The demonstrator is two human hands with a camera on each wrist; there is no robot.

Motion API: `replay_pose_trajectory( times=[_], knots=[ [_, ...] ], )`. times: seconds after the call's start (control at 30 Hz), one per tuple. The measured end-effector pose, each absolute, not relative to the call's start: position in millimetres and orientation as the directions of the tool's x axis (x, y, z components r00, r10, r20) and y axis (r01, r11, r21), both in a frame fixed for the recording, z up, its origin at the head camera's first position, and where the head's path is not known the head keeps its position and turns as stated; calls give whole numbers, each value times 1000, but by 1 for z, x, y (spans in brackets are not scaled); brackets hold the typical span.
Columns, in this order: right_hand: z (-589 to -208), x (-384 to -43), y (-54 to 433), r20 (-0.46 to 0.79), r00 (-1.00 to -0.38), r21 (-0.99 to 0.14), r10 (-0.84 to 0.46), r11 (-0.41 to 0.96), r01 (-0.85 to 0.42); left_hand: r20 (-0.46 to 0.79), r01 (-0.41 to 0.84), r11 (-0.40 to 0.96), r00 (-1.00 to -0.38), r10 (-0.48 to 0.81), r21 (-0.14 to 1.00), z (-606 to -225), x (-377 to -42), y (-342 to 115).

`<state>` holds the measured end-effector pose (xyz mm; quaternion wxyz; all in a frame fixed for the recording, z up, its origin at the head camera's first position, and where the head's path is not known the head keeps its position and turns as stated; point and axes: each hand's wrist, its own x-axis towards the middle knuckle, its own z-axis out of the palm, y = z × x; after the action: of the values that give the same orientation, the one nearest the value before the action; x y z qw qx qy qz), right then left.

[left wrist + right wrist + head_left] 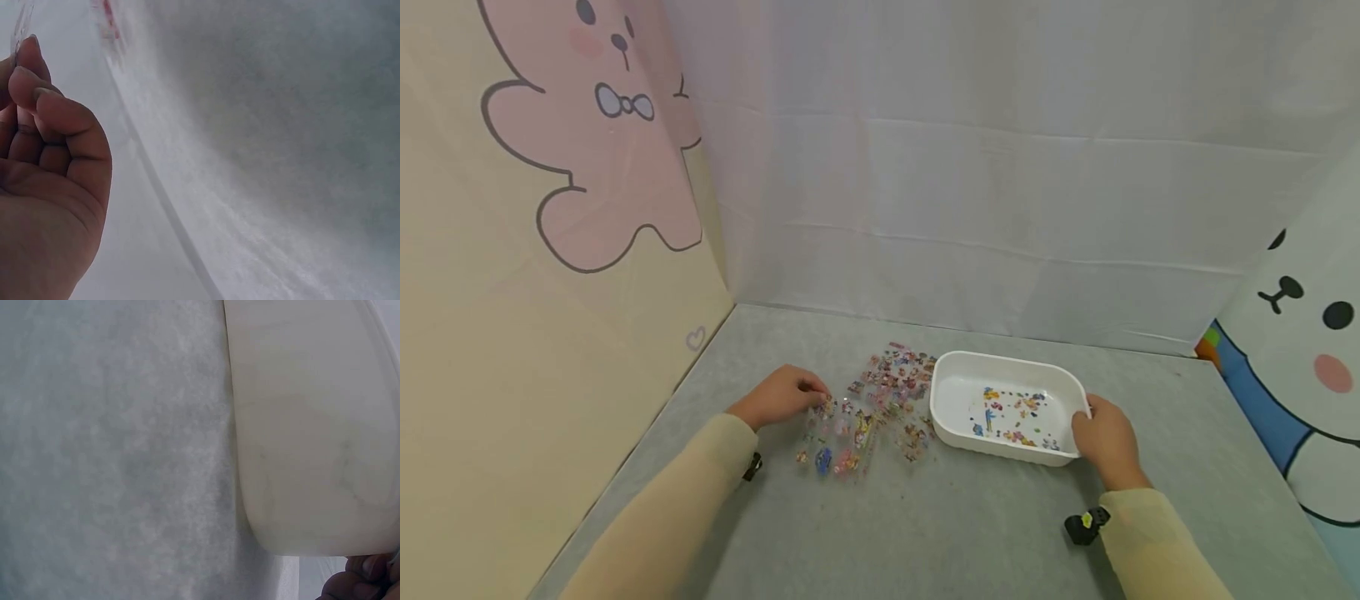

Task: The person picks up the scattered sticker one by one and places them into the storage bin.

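Observation:
My left hand (780, 395) pinches a clear sticker sheet (823, 461) by its upper left corner, between thumb and fingertips. Small colourful figures dot that sheet; in the left wrist view only a transparent edge shows at the fingertips. At the right, my right hand (1107, 437) grips the short end of a white plastic tray (992, 447), thumb over the rim. Inside the tray lies another sheet of small colourful stickers (1018, 414). The right wrist view shows the tray's pale outer wall (312, 425), with curled fingers (350, 584) at its lower corner.
Several more clear sticker sheets (898, 372) lie in an overlapping pile between the left hand and the tray. A grey cloth (887, 542) covers the table. White fabric (985, 192) hangs behind, and bear-printed fabric (467, 333) stands along the left side.

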<state>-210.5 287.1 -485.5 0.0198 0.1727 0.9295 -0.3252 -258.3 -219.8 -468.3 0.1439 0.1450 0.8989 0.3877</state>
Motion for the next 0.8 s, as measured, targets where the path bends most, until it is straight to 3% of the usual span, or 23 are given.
replay_pose_trajectory(
  times=[0.8],
  knots=[
    [-484, -211, 289, -152, -943, -601, 295, 730, 325, -182, -14, 465, -931, 318, 885, -429, -266, -203]
  ],
)
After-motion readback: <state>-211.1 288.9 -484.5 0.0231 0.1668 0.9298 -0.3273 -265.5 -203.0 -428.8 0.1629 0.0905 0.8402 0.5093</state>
